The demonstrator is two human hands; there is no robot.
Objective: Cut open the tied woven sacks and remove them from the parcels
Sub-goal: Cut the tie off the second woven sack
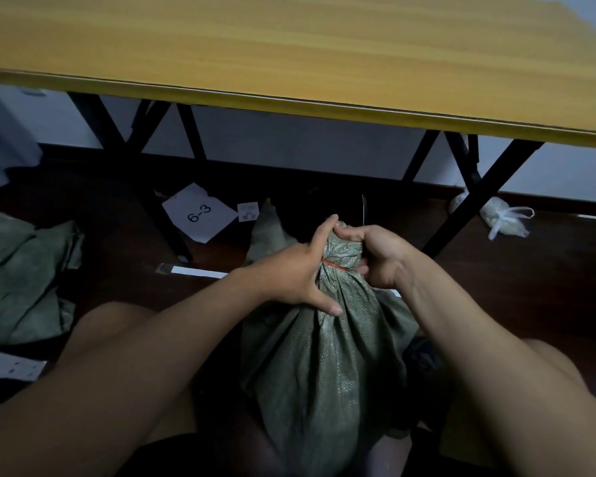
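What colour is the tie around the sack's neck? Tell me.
Red-orange tie, seen in the head view, cinching the green woven sack.

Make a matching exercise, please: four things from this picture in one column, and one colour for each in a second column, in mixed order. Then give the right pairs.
Things:
1. tied sack
2. tie around the sack neck
3. table top
4. paper marked 6-3

Colours:
A. white
B. green
C. yellow
D. red

Pairs: 1-B, 2-D, 3-C, 4-A
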